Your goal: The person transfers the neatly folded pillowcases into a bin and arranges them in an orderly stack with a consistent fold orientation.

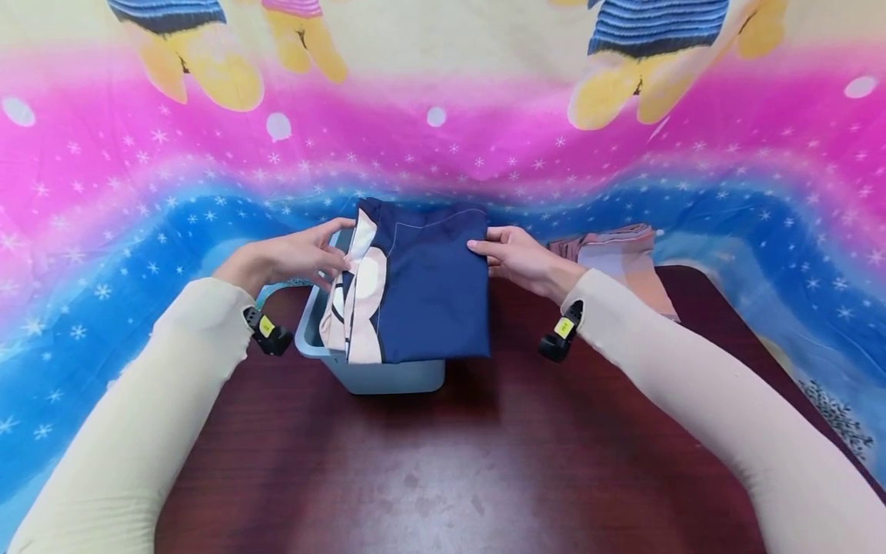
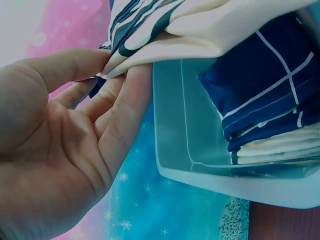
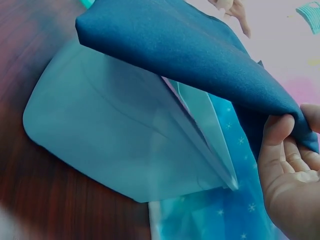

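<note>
A folded navy cloth (image 1: 436,285) with a cream and white printed strip along its left side is held up between both hands, over a grey-blue plastic bin (image 1: 394,378). My left hand (image 1: 294,254) pinches its left edge; the left wrist view shows thumb and fingertips on the bunched layers. On the opposite edge, my right hand (image 1: 522,258) grips the navy fabric between thumb and fingers. Inside the bin, in the left wrist view, lies another folded navy cloth (image 2: 265,75) with white lines, above cream folded layers (image 2: 280,142).
A folded pink and peach cloth (image 1: 616,261) lies at the back right of the dark wooden table (image 1: 443,469). Behind the table hangs a printed backdrop (image 1: 443,138) in pink and blue, reaching down around the table's sides.
</note>
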### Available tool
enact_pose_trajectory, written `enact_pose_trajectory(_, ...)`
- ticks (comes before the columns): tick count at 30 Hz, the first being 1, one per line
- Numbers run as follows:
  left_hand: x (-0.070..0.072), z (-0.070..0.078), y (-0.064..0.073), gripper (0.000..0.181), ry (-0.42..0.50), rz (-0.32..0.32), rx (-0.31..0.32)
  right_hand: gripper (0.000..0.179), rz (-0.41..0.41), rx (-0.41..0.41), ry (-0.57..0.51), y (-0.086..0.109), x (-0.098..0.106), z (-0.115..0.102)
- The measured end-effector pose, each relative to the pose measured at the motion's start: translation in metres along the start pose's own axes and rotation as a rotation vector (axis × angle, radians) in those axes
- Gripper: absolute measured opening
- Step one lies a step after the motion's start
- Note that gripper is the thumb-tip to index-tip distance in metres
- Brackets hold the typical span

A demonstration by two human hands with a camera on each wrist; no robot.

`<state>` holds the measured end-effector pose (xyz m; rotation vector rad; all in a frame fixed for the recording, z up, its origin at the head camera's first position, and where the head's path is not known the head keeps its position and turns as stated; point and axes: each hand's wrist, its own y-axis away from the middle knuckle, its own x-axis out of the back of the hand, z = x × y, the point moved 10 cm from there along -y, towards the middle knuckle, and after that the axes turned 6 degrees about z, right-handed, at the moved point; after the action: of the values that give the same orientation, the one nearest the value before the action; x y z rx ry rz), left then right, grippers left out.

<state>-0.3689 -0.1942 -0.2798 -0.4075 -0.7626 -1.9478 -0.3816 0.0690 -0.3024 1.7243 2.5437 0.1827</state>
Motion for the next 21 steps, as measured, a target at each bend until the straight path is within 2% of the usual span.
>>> enact_pose_trajectory(6, 0.014, -0.004, 0.000, 0.077, -0.007, 0.056, 0.026, 0.039, 0.008, 0.003, -0.022, -0.005, -0.005, -0.002)
enact_pose_trajectory(11, 0.022, -0.005, 0.000, 0.078, -0.011, 0.061, 0.025, 0.046, 0.031, 0.008, -0.024, -0.009, -0.008, -0.006)
enact_pose_trajectory(17, 0.028, -0.009, 0.000, 0.079, -0.017, 0.060, 0.037, 0.067, 0.039, -0.009, 0.010, -0.015, -0.013, -0.010)
enact_pose_trajectory(21, 0.031, -0.012, -0.001, 0.079, -0.031, 0.055, 0.044, 0.069, 0.033, -0.027, 0.014, -0.020, -0.019, -0.010)
